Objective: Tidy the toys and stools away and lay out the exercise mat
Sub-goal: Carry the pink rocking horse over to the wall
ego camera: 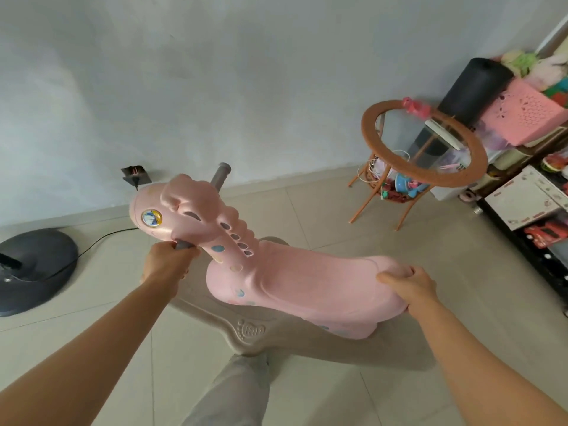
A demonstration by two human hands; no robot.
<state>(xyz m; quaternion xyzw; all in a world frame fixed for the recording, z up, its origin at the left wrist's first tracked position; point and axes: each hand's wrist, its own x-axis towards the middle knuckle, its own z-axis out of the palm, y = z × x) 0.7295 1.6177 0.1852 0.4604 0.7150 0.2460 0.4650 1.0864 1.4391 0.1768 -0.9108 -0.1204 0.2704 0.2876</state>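
Note:
A pink plastic rocking horse (295, 281) with a beige rocker base (246, 327) is in the middle of the view, over the tiled floor. My left hand (167, 265) is closed around its grey left handle bar under the head. My right hand (410, 289) grips the rear edge of the pink seat. The other grey handle (222, 175) sticks up behind the head. A dark rolled exercise mat (475, 87) stands upright at the right, behind the round table.
A round glass-topped table (424, 142) with a brown rim stands at the right, toys on its lower shelf. A shelf unit (534, 192) with toys and a pink box lines the right side. A dark round fan base (33, 265) with its cord lies at left by the wall.

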